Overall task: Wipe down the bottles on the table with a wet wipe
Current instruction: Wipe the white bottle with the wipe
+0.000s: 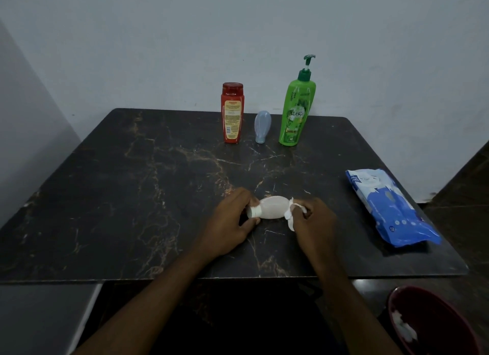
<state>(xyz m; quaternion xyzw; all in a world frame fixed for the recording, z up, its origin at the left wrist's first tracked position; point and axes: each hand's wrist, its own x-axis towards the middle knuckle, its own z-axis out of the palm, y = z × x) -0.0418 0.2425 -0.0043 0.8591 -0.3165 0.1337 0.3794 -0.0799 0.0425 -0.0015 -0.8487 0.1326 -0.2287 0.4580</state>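
The small pale bottle (pixel 272 207) is lying on its side over the near-centre area of the table (pixel 132 196), with its white cap (pixel 254 212) pointing left and its base pointing right. It cannot be determined whether the bottle is resting on the surface or being held just above it.

The left hand (pixel 230 222) is gripping the cap end, with the fingers curling over the cap from the far side and the thumb closing in from the near side. The right hand (pixel 315 219) is pinching a white wet wipe (pixel 290 222) and pressing it against the base end of the bottle. Folds of the wipe are protruding between the fingers and the bottle.

Three further bottles are standing in a row at the far edge of the table, well apart from the hands:
- The red bottle (pixel 232 114) is standing upright at the left of the row.
- The blue-grey bottle (pixel 262 125) is standing inverted on its cap in the middle.
- The green pump bottle (pixel 297 111) is standing upright at the right, and is the tallest.

A blue and white wipes pack (pixel 389 209) is lying flat near the right edge of the table. A dark red bin (pixel 434 325) is sitting below the table at the near right, and it is holding a crumpled white wipe (pixel 403 328).
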